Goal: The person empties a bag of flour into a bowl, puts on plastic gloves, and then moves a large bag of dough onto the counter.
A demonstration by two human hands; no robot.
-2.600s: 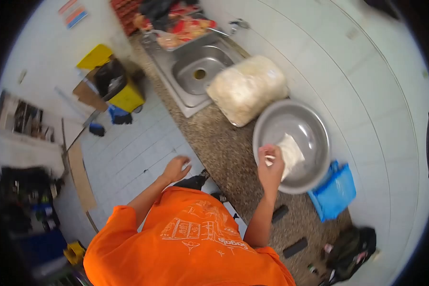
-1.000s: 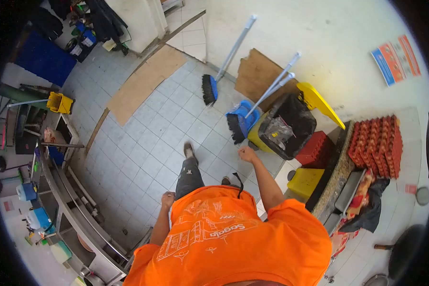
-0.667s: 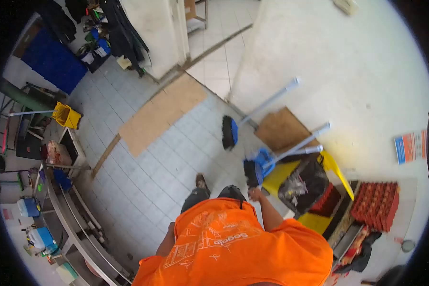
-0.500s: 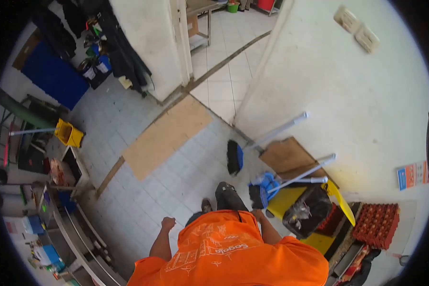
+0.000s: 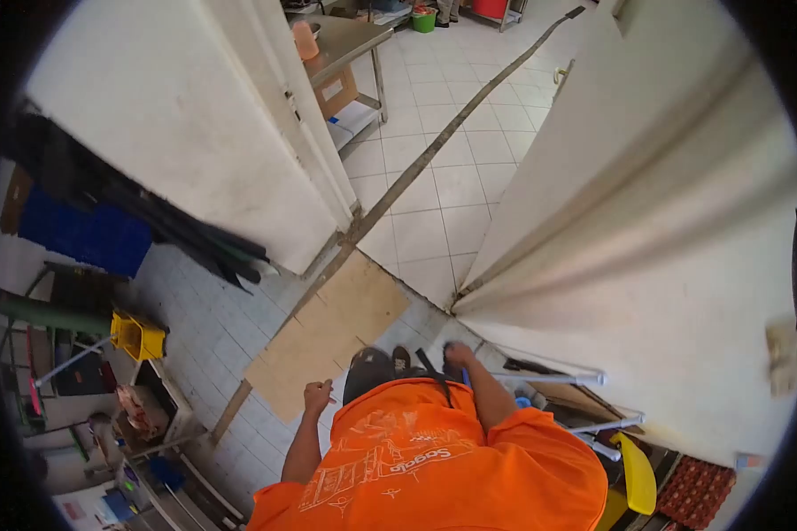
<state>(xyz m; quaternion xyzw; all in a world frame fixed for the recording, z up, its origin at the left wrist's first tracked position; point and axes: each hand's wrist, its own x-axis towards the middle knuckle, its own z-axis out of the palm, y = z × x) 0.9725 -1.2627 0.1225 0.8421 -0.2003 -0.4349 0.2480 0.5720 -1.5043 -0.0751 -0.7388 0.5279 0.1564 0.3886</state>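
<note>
My left hand (image 5: 317, 396) hangs beside my orange shirt (image 5: 416, 460), above the floor tiles near the tan board. Its fingers are curled in; a thin sliver shows at them, too small to name. Forward of my right hip is my right hand (image 5: 458, 354), dark and blurred, so its fingers cannot be made out. It is nearest to a broom handle (image 5: 549, 378) leaning at the wall; a bit of blue shows just below the hand. My shoe (image 5: 401, 358) is near the tan board (image 5: 341, 327) on the floor.
Ahead is a doorway with white tiles (image 5: 438, 186) and a steel table (image 5: 350, 44) beyond. Beside it is a white wall (image 5: 646, 212). At right are more handles (image 5: 607, 425), a yellow lid (image 5: 638, 473) and red egg trays (image 5: 695, 491). A yellow bucket (image 5: 139, 336) stands at left.
My body has moved forward toward the doorway and the tan board. My right hand has swung forward, and the brooms and yellow bin now lie partly behind my arm and shirt.
</note>
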